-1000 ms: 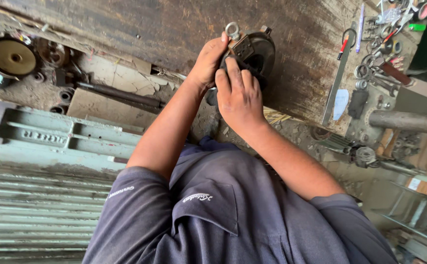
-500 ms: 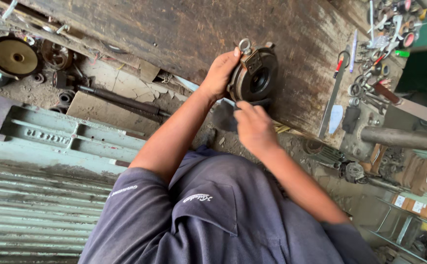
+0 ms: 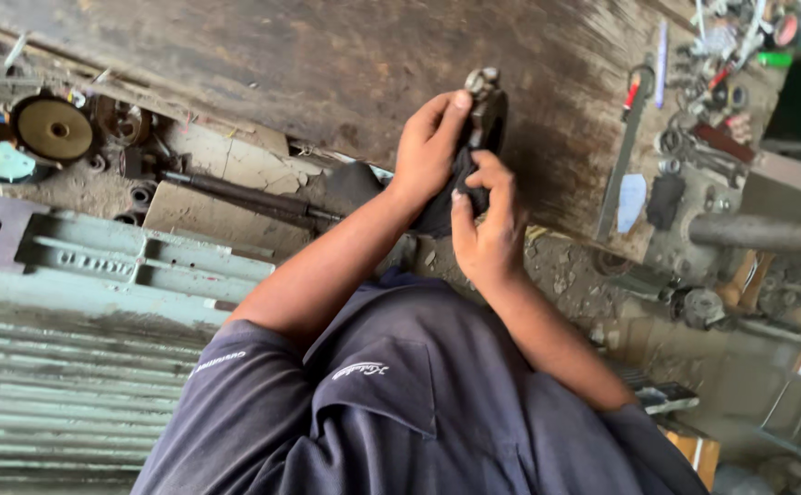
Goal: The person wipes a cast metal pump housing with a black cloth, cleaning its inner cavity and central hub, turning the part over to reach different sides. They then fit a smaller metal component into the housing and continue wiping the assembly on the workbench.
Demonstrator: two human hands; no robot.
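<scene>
Holding a dark round metal part [image 3: 485,115] with both hands, edge-on to the camera, just above the worn wooden bench [image 3: 309,64].

Left hand [image 3: 428,147]: fingers curled around the part's left side, thumb up near the small metal fitting on top. Clamped on it, not spread.

Right hand [image 3: 485,229]: below the part, fingers folded up onto its lower edge, where a dark rag [image 3: 446,197] is bunched between the two hands. Pinching rag and part together. Can't tell how much of the grip is rag versus metal.

Part is off the bench surface, near the bench's front edge, and carried entirely by the hands.

Around it:
- Brass-coloured disc [image 3: 55,128] far left, well apart from the hands.
- Long dark shaft [image 3: 244,197] lying below the bench edge, running towards the left forearm.
- Pale green metal casting [image 3: 125,266] lower left.
- Red-handled tool [image 3: 631,92] and a flat steel strip [image 3: 620,174] on the bench right of the hands.
- Heap of small tools and fittings [image 3: 721,46] top right.
- Grey pipe [image 3: 767,234] far right.

Person wears a dark blue shirt [image 3: 400,412].
</scene>
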